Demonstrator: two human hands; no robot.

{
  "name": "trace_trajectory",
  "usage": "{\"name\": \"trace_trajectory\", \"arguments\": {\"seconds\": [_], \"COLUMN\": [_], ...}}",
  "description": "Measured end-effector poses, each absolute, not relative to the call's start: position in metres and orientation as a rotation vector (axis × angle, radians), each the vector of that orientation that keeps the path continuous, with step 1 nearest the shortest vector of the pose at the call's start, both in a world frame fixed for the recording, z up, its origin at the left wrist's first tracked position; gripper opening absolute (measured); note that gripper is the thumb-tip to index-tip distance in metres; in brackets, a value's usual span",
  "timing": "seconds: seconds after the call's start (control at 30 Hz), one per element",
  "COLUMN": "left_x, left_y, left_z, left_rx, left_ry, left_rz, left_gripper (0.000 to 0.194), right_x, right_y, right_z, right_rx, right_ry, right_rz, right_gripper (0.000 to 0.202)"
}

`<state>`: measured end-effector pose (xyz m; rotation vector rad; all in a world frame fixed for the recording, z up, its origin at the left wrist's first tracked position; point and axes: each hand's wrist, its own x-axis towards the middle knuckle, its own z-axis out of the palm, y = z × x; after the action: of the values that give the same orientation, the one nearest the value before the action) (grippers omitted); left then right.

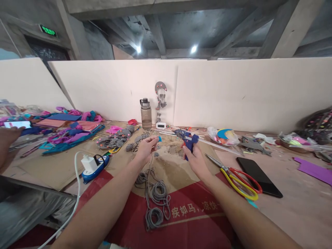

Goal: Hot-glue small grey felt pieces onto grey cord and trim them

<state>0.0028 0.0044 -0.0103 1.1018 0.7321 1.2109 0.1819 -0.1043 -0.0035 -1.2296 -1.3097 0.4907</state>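
Note:
My right hand (pixel 193 157) is wrapped round the handle of a blue hot glue gun (pixel 190 138), its nozzle pointing left. A clear glue stick (pixel 220 145) sticks out of its back. My left hand (pixel 147 148) pinches a small blue piece (pixel 159 139), perhaps felt, at its fingertips. A grey cord (pixel 150 160) runs down from below that hand to loose coils (pixel 157 197) on the red and brown cardboard (pixel 186 224). Just under the fingers lies a small grey scrap (pixel 156 154).
Scissors (pixel 240 180) and a black phone (pixel 259 176) lie right of my forearm. A bottle (pixel 146 116) and a white clock (pixel 161 126) stand at the back board. At left are a power strip (pixel 95 169), felt pieces (pixel 70 138) and another person's hand (pixel 10 135) with a phone.

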Motion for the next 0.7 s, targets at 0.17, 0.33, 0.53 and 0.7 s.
{"name": "trace_trajectory", "arguments": {"seconds": [0.17,0.33,0.53,0.7], "left_x": [0.004,0.007,0.009,0.009], "left_y": [0.001,-0.001,-0.004,-0.006], "left_z": [-0.009,-0.010,-0.010,-0.008], "left_rx": [1.079,1.123,1.159,1.170], "left_ry": [0.752,0.736,0.705,0.704], "left_rz": [1.182,1.169,1.209,1.226], "left_gripper": [0.040,0.039,0.034,0.033], "right_x": [0.183,0.180,0.176,0.173], "right_y": [-0.116,-0.121,-0.121,-0.120], "right_z": [-0.004,0.002,-0.004,-0.009], "right_rx": [-1.412,-1.383,-1.356,-1.363], "right_ry": [-1.513,-1.643,-1.687,-1.675], "right_rz": [0.226,0.203,0.179,0.172], "right_gripper": [0.024,0.024,0.025,0.028]}}
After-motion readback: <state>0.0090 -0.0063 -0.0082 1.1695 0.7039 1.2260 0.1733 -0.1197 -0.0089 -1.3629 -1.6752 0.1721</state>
